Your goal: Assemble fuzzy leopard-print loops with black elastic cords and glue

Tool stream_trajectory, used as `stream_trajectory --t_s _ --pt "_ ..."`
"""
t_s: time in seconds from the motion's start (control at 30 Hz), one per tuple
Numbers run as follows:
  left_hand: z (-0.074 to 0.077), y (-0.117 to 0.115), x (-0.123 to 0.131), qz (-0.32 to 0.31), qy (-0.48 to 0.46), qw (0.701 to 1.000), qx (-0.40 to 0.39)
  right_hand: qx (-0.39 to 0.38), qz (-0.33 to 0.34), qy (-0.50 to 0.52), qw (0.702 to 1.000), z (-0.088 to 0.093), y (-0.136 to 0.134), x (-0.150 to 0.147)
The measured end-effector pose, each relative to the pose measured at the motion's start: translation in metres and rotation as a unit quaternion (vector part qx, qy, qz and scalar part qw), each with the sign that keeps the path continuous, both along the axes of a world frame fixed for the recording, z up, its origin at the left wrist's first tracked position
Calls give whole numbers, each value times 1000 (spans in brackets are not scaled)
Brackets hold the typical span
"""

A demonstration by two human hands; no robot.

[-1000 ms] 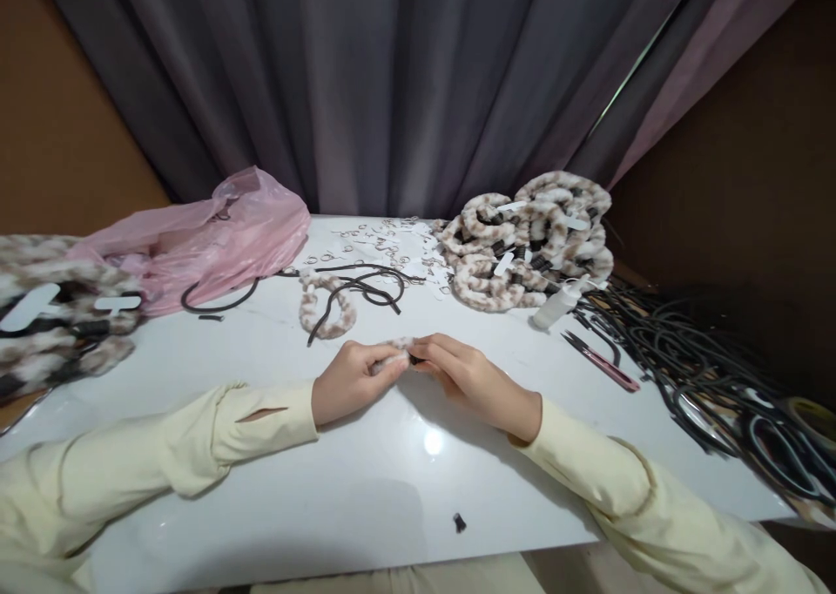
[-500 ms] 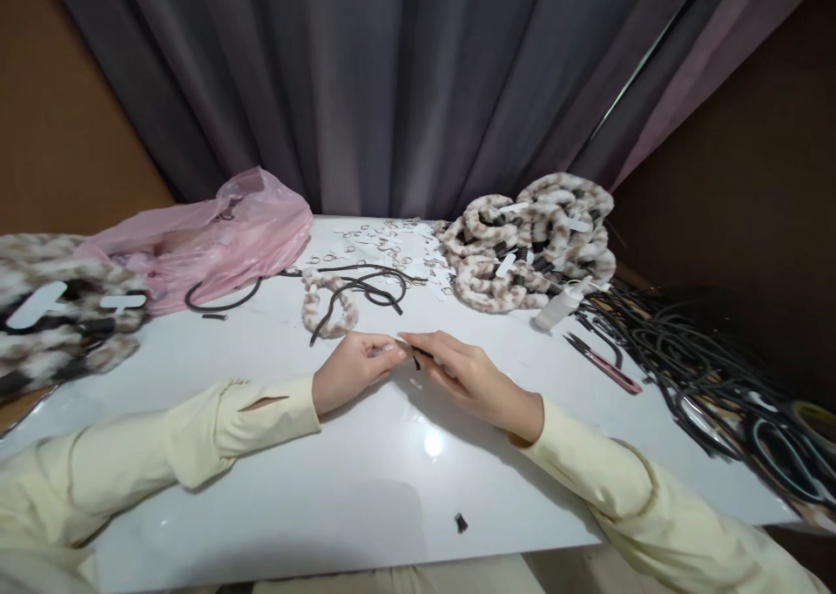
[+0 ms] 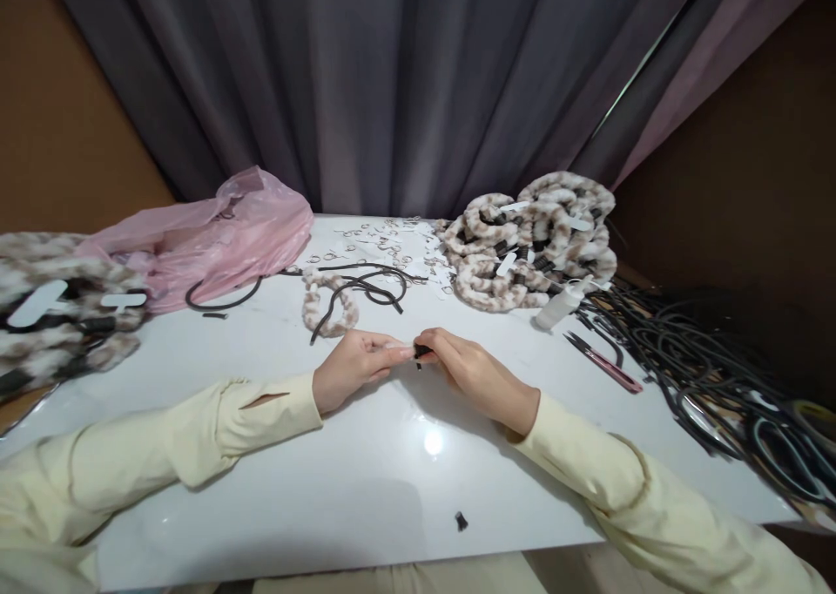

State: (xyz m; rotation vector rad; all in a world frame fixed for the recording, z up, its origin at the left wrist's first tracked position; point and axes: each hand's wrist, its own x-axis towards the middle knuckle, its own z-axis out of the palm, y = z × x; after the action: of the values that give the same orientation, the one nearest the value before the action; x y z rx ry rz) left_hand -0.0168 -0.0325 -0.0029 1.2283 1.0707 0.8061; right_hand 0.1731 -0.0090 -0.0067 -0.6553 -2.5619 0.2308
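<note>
My left hand (image 3: pixel 356 366) and my right hand (image 3: pixel 474 374) meet over the middle of the white table. Between their fingertips is a small black piece (image 3: pixel 421 350), perhaps a short bit of cord; its full shape is hidden by the fingers. My left thumb and forefinger are pinched together at its left side. The right fingers close over it from the other side. Just beyond the hands lie a fluffy white-and-brown ring (image 3: pixel 314 315) and several loose black cords (image 3: pixel 372 293). A small black scrap (image 3: pixel 461 521) rests near the table's front edge.
Fluffy rings with white tags (image 3: pixel 568 198) are heaped at the back right. A squeeze bottle (image 3: pixel 558 307), pink-handled snips (image 3: pixel 607 363) and a black cord pile (image 3: pixel 692 350) lie on the right. A pink plastic bag (image 3: pixel 261 228) and more fluffy rings (image 3: pixel 71 267) are on the left.
My right fingers have curled in and closed further over the small black piece. My left hand has stayed almost in place.
</note>
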Motion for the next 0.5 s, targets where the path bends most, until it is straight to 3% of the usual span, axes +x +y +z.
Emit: stream_trajectory --t_s 0.37,0.5 --pt "-8 4 -4 -14 -55 997 -58 29 1 -28 999 -2 1 1" --pt "-6 5 -4 -21 -69 994 -77 16 40 -35 998 -1 3 3"
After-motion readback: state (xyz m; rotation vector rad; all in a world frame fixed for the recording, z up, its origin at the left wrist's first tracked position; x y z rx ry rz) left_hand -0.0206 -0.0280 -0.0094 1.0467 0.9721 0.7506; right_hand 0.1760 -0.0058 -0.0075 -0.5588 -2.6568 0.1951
